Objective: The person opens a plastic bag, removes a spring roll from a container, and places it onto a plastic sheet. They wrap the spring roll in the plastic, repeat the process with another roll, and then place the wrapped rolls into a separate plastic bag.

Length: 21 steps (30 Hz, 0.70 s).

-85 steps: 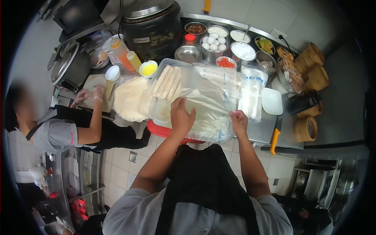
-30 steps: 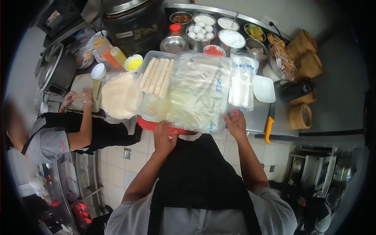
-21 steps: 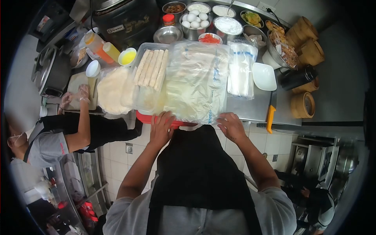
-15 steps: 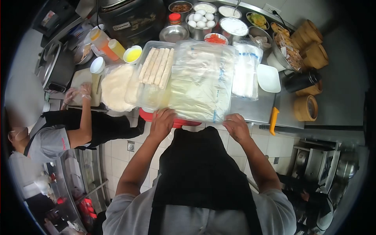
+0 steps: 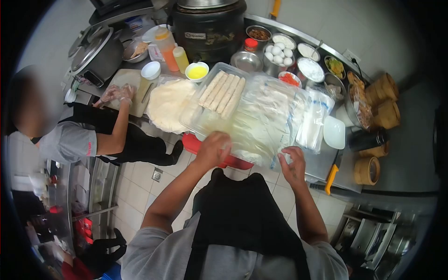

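A clear plastic sheet (image 5: 267, 109) lies wrinkled over pale material at the front of the counter, its near edge bunched. My left hand (image 5: 214, 148) is over the sheet's near left corner, bent and smeared by motion, so its grip does not show. At the near right corner, my right hand (image 5: 293, 164) has thumb and fingers curled around the plastic edge. Left of the sheet, a clear plastic tray (image 5: 190, 122) holds several pale dough rolls (image 5: 222, 93). Flat round dough (image 5: 170, 106) lies beside the tray.
A co-worker's gloved hands (image 5: 119, 94) are over a cutting board (image 5: 136, 108) at left. A yellow-handled knife (image 5: 332, 179) overhangs the front edge at right. Behind stand a bowl of eggs (image 5: 279, 55) and a black cooker (image 5: 210, 35); bamboo steamers (image 5: 367, 170) are at right.
The view has turned, so the counter appears lower and further right. My left hand has lifted from the sheet's edge, and the near edge of the plastic is more bunched.
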Tool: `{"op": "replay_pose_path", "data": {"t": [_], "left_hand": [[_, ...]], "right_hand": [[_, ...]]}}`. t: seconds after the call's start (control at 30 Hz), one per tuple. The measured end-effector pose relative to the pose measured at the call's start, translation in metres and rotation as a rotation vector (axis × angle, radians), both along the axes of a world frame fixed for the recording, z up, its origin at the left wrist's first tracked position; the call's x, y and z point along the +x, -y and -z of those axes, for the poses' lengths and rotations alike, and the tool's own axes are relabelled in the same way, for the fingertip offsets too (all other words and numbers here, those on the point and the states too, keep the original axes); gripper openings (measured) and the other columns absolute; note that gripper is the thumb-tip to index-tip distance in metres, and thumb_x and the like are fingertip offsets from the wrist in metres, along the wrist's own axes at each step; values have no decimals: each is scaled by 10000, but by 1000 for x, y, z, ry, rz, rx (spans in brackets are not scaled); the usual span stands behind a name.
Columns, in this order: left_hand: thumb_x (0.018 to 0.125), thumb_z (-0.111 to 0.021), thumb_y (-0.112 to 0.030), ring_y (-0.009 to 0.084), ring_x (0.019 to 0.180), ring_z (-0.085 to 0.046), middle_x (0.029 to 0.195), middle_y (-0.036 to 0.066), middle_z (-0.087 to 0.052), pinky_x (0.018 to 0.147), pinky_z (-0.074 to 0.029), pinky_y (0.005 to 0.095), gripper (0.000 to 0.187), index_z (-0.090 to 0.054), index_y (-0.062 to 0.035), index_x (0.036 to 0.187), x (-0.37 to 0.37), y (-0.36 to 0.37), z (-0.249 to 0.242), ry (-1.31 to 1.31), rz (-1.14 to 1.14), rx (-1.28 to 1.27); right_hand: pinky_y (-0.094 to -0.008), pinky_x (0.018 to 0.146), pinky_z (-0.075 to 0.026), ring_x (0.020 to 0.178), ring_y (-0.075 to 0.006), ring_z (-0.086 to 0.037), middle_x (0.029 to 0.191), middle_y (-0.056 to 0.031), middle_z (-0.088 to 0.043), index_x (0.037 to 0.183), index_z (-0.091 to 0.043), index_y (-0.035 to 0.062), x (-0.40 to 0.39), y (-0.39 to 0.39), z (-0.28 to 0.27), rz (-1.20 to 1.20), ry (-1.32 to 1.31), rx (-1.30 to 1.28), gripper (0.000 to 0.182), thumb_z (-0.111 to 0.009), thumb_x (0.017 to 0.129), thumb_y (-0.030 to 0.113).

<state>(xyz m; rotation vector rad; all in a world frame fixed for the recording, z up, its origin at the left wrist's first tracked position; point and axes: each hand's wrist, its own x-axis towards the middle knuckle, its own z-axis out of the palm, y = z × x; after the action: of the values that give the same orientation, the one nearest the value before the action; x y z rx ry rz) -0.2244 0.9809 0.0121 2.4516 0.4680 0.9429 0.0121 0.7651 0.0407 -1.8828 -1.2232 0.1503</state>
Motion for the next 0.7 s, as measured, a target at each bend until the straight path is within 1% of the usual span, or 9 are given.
{"op": "replay_pose_path", "data": {"t": [0.03, 0.1, 0.17, 0.3, 0.37, 0.43, 0.5, 0.57, 0.7], "left_hand": [[797, -778, -97, 323, 998, -649, 1018, 116, -686, 876, -528, 418, 205, -705, -39, 979, 7, -13, -8, 108, -95, -70], [821, -748, -82, 354, 967, -657, 1012, 154, -696, 855, -536, 423, 207, -703, -15, 1012, 21, -45, -16, 171, -204, -105], [852, -727, -112, 371, 982, -670, 1072, 181, -697, 878, -536, 421, 256, -694, -17, 1087, 35, -74, 2, 23, -461, -416], [869, -709, -153, 347, 1013, -672, 1080, 188, -695, 897, -536, 428, 270, -699, -13, 1099, 61, -82, -1, -121, -481, -314], [886, -683, -210, 350, 1046, -664, 1095, 200, -683, 925, -531, 450, 309, -692, 13, 1099, 75, -84, -8, -340, -469, -176], [890, -657, -229, 359, 1068, -649, 1136, 201, -661, 941, -524, 464, 323, -692, 14, 1099, 90, -87, -2, -449, -513, -161], [894, -630, -248, 367, 1090, -633, 1178, 201, -638, 957, -516, 479, 339, -692, 15, 1099, 102, -93, 1, -554, -558, -145], [869, -643, -296, 384, 1127, -628, 1296, 227, -583, 984, -505, 495, 415, -688, 24, 1131, 111, -104, 1, -617, -624, -310], [841, -653, -318, 398, 1172, -616, 1316, 250, -574, 1014, -493, 488, 466, -689, 14, 1167, 123, -117, -10, -659, -610, -480]], "right_hand": [[-389, 801, -512, 969, -309, -627, 1014, -128, -656, 987, -696, 46, -6, -10, -6, 22, -137, 5, 197, -791, 820, 89], [-362, 765, -511, 945, -281, -629, 1003, -121, -660, 990, -693, 44, -12, -27, 2, -29, -42, 24, 174, -773, 840, 82], [-345, 752, -508, 928, -268, -629, 1002, -116, -662, 993, -693, 41, -29, -39, -2, -113, -126, 22, 169, -768, 849, 89], [-341, 756, -510, 925, -251, -628, 997, -106, -663, 995, -697, 47, -44, -38, 4, -129, -191, -8, 164, -760, 869, 129], [-337, 746, -509, 906, -234, -626, 987, -99, -663, 992, -701, 46, -44, -32, 9, -111, -201, 6, 160, -754, 878, 146], [-331, 737, -506, 879, -217, -625, 982, -97, -662, 983, -704, 44, -43, -24, 12, -44, -316, -73, 158, -753, 883, 156], [-325, 730, -505, 861, -211, -626, 982, -97, -662, 978, -704, 42, -39, -16, 14, -25, -299, -64, 158, -754, 884, 158], [-320, 723, -504, 844, -205, -627, 982, -97, -662, 974, -705, 40, -34, -9, 19, -9, -284, -55, 158, -755, 884, 161], [-314, 691, -511, 805, -199, -634, 984, -94, -667, 974, -704, 36, -30, 1, 31, 59, -352, -26, 168, -757, 886, 170]]}}
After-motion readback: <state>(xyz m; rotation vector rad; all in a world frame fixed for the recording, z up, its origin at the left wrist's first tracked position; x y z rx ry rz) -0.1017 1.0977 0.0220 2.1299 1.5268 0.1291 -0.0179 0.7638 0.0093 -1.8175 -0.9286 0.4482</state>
